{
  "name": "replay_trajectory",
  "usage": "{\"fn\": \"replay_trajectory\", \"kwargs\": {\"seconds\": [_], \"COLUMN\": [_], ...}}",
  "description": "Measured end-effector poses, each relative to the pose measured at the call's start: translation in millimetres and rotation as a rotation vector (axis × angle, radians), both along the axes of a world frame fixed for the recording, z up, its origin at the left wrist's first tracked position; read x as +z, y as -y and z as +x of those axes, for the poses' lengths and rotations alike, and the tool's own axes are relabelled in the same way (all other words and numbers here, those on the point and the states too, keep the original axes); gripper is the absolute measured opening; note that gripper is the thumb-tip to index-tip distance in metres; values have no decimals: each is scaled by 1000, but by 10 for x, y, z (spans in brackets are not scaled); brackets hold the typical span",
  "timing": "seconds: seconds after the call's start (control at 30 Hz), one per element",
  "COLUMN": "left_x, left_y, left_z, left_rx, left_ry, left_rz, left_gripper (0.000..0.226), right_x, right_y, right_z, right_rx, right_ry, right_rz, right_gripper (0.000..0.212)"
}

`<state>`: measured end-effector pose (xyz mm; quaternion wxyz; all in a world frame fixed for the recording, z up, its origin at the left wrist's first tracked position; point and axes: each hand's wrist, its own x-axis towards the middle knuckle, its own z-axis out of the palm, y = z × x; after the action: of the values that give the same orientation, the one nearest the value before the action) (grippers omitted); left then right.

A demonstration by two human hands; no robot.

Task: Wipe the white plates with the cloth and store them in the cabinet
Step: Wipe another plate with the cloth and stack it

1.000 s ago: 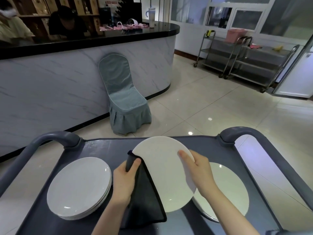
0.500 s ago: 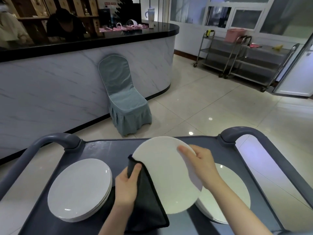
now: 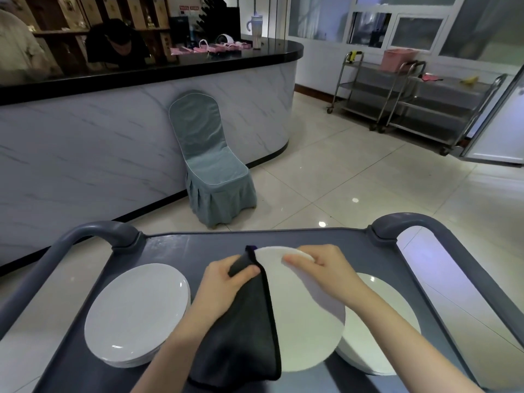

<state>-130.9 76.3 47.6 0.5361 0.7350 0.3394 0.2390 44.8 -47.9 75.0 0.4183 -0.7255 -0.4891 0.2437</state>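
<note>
Your left hand [image 3: 224, 282] comes up from the lower edge on a bare forearm. Its fingers are curled round a bunched fold of the cloth [image 3: 243, 330], with the thumb lying on top and pinning that fold against the left rim of the plate [image 3: 306, 321]. Your right hand [image 3: 326, 275] reaches in from the lower right with the wrist bent inward. It grips the plate at its far rim, one finger stretched leftward across the white face and the others wrapped over the edge behind.

The plate is round, flat, matte white and smooth. You hold it between both hands over the middle of the cart [image 3: 198, 248]. I cannot tell whether its near edge rests on the cart.

The cloth is dark grey, soft and thick, with a stitched black hem. It hangs from your grip over the left part of the plate and down past the near rim in a long rectangle.

Left of the plate, a stack [image 3: 136, 313] of similar white plates lies flat on the cart, glossy with small highlights. Right of the plate, and partly under it, lies a second pile [image 3: 380, 330] of white plates.

The cart top is dark grey plastic with a raised lip. A rounded grey handle [image 3: 96, 231] curves off beyond the plate to the left, with another to the right. Beyond the plate, on glossy pale floor tiles, stands a chair [image 3: 209, 165] in a pleated blue-grey fabric cover.
</note>
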Motion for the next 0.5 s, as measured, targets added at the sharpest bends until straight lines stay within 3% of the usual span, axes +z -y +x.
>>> {"fn": "replay_trajectory", "kwargs": {"seconds": [0.13,0.27,0.33,0.4,0.5], "left_x": [-72,-259,-369,-433,-389], "left_y": [103,247,343,382,248], "left_z": [27,102,160,168,51], "left_rx": [342,612,732,797,756], "left_ry": [144,322,358,359,285], "left_rz": [-245,-640,-737,-744,-630], "left_gripper": [15,20,20,21,23], "right_x": [-37,-189,-315,-419,-453], "right_y": [-9,-64,-140,-159,-83], "right_z": [23,-337,-571,-713,-590], "right_rx": [-236,-594,-803,-874,-696], "right_ry": [-172,-644,-772,-742,-602], "right_rz": [112,358,450,426,241], "right_gripper": [45,44,47,38,22]}}
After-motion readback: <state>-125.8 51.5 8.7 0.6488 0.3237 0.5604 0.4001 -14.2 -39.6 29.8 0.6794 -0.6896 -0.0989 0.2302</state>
